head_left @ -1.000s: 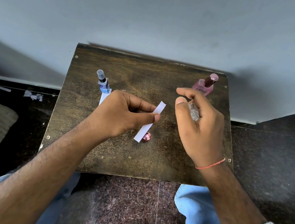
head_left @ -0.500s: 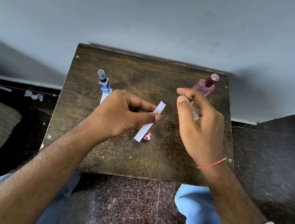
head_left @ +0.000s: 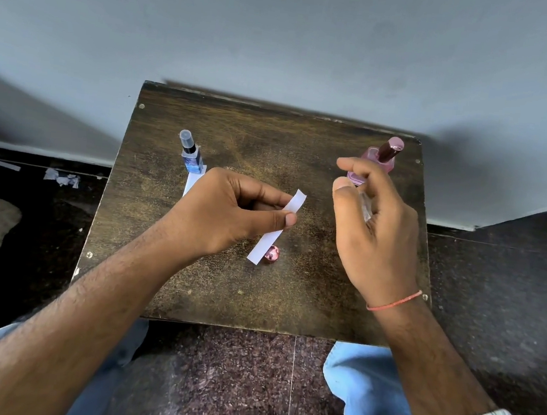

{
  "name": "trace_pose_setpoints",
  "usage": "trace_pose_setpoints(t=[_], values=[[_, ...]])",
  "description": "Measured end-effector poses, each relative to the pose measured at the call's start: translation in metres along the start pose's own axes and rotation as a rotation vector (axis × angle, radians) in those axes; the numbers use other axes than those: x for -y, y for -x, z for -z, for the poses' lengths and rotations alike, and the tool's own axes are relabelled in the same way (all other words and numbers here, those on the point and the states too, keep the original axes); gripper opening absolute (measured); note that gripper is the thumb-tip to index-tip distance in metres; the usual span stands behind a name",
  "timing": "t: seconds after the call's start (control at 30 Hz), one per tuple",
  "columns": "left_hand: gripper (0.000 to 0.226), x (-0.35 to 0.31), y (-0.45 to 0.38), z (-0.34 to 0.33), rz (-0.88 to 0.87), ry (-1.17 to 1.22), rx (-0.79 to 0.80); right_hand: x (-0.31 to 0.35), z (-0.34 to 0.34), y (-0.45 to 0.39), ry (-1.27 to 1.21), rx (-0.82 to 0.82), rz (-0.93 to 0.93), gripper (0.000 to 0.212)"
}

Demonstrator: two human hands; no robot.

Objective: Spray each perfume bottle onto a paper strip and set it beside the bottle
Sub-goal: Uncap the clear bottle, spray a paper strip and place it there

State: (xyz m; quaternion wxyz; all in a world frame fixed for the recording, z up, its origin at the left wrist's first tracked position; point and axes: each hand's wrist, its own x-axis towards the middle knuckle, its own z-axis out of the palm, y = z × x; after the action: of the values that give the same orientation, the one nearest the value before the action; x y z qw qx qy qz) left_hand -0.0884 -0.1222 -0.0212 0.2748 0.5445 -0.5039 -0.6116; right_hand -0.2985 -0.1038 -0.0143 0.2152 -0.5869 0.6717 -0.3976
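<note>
Left hand (head_left: pixel 227 212) pinches white paper strip (head_left: pixel 278 226), long axis toward far-right corner; right hand (head_left: pixel 374 225) curled round small clear bottle (head_left: pixel 366 207), just right of strip's upper end.

Before you: one small wooden table (head_left: pixel 240 128), dark brown, worn top with pale scuffing, screw heads near its corners, pushed against a grey wall.

On it you have:
- blue perfume bottle (head_left: pixel 191 157), upright, clear cap, far left.
- white paper strip (head_left: pixel 192 181), lying flat, touching that bottle's near side, partly hidden.
- pink perfume bottle (head_left: pixel 380 158), upright, dark cap, far right.
- small pink cap (head_left: pixel 272 254), lying loose near the middle.
</note>
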Motion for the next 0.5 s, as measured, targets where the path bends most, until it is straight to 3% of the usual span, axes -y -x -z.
trace_pose_setpoints(t=[0.3, 0.5], values=[[0.029, -0.0015, -0.0005, -0.0010, -0.023, 0.048, 0.012, -0.0020, 0.0018, 0.0019, 0.010, 0.046, 0.050, 0.037], [0.030, -0.0015, 0.0006, -0.0016, -0.031, 0.067, 0.017, -0.0023, -0.0004, 0.0014, -0.067, 0.084, -0.045, 0.023]])
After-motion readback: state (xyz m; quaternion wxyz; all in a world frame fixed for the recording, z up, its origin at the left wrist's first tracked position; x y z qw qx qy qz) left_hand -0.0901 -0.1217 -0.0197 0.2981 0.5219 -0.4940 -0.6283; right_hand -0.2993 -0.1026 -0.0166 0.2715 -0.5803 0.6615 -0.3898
